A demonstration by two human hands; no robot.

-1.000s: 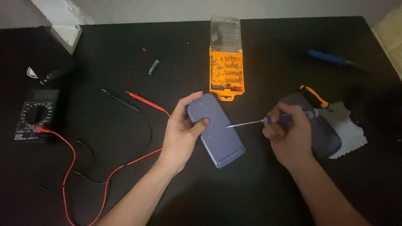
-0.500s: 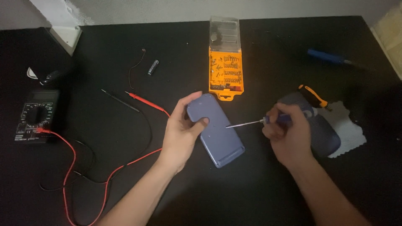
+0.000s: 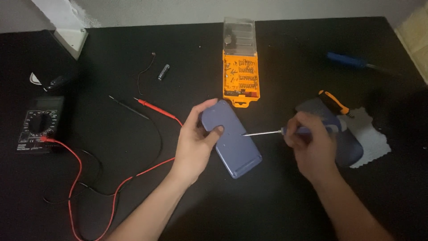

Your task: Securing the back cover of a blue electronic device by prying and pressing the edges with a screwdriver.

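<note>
My left hand (image 3: pixel 196 140) grips the upper end of a flat blue-grey device (image 3: pixel 234 145) that lies back side up on the black table, thumb resting on its top face. My right hand (image 3: pixel 310 143) is closed around the blue handle of a thin screwdriver (image 3: pixel 263 133). Its metal tip touches the right edge of the device's back, near the middle.
An open orange bit case (image 3: pixel 241 76) with a clear lid lies just behind the device. A second blue-grey cover (image 3: pixel 345 143), an orange-black tool (image 3: pixel 334 101) and a grey cloth (image 3: pixel 370 140) lie right. A multimeter (image 3: pixel 40 125) with red and black leads (image 3: pixel 156 109) sits left; a battery (image 3: pixel 163 72) and blue screwdriver (image 3: pixel 347 60) lie farther back.
Both hands and the device have stayed almost in place; the screwdriver tip remains against the device's back.
</note>
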